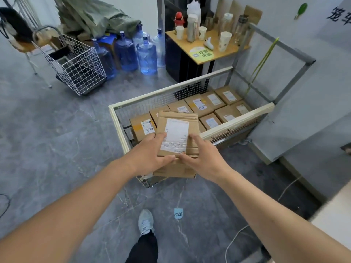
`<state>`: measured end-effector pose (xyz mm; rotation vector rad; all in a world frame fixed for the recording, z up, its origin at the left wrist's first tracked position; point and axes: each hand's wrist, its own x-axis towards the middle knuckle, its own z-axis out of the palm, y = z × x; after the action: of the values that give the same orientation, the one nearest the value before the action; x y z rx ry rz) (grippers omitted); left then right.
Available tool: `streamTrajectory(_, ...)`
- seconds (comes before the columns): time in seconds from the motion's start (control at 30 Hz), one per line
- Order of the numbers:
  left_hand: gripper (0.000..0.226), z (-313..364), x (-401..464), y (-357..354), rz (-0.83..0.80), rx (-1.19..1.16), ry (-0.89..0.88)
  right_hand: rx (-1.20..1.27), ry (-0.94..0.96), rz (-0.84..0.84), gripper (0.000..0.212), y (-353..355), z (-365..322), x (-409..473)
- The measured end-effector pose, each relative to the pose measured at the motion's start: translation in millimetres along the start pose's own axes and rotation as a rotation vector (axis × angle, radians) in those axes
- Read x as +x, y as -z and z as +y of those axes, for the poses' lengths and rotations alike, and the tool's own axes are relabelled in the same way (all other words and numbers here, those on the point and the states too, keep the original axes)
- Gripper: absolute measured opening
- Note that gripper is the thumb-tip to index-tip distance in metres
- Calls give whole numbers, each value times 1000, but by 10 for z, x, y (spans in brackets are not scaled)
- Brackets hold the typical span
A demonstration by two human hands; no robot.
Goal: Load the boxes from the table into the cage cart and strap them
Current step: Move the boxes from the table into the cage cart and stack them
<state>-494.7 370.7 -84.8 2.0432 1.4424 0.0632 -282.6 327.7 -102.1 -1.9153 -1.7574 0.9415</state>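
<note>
1. Far left: a white wire-mesh basket trolley stands well apart from your work, with a cluster of blue plastic water jugs just to its right.
2. Your left hand curls round the near left corner of the brown cardboard box with a white shipping label, thumb along its near edge.
3. Your right hand holds the near right corner, fingers laid over the top.
4. You hold the box above the near left end of the metal mesh cage cart with cream rails; a layer of smaller brown labelled cartons lies inside.
5. Risk: both grips sit at the near end, so the far end may tip and catch the rail.
6. Far right: the yellow-green strap hangs loose.
</note>
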Motion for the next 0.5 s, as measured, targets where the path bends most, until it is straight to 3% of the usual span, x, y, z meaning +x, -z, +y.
streamTrajectory(0.27,95,-853,1111,39,-124,-59,-4,6,-126,6,69,-532,33,1053)
streamTrajectory(0.5,92,-1209,1846,-111,-128,-175,60,21,-149,-43,68,-673,229,1922)
